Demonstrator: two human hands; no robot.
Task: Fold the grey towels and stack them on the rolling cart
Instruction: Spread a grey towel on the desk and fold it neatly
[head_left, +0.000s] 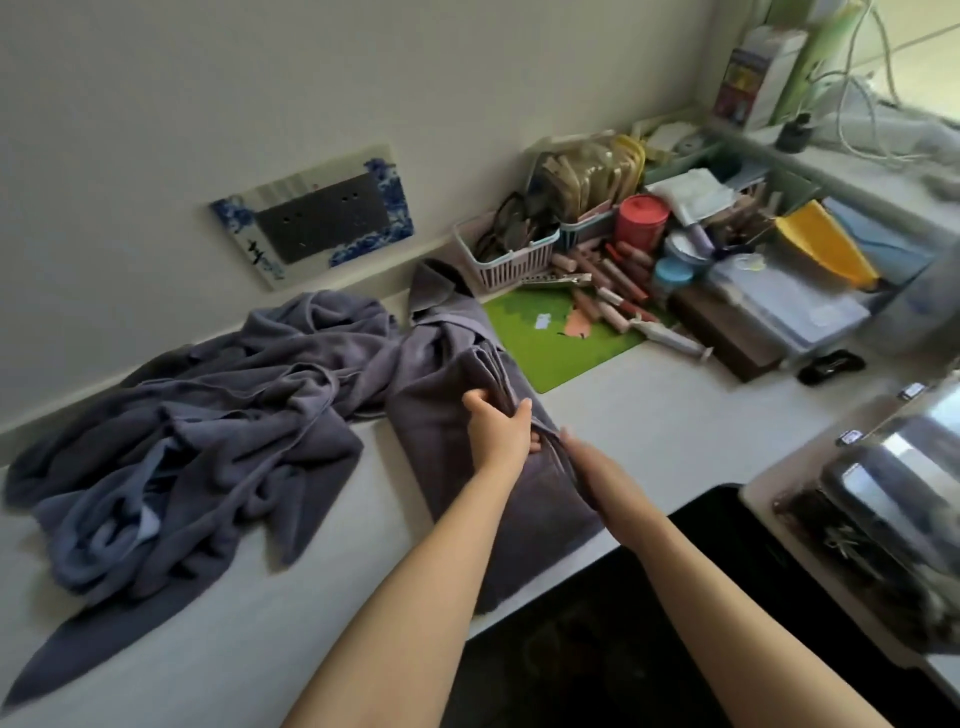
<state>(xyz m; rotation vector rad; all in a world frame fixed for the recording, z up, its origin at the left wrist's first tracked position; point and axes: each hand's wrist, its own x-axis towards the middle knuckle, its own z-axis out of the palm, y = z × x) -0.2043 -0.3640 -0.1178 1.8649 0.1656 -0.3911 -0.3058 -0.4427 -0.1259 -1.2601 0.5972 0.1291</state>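
In the head view, a person is working at a white counter (649, 415), folding a grey towel (447, 415) lying near the front edge. The left hand (498, 426) is pinching a raised fold of the towel between thumb and fingers. The right hand (571, 447) is lying against the same fold; its fingers are hidden in the cloth, so I cannot tell whether it is gripping. The fold looks partway done; the next move probably calls for laying that layer flat and squaring the edges. A heap of unfolded towels (197, 431) is waiting on the left. At the far right, a green mat (550, 343), a basket (509, 249) and scattered tubes are crowding the towel's far end. No cart is identifiable.
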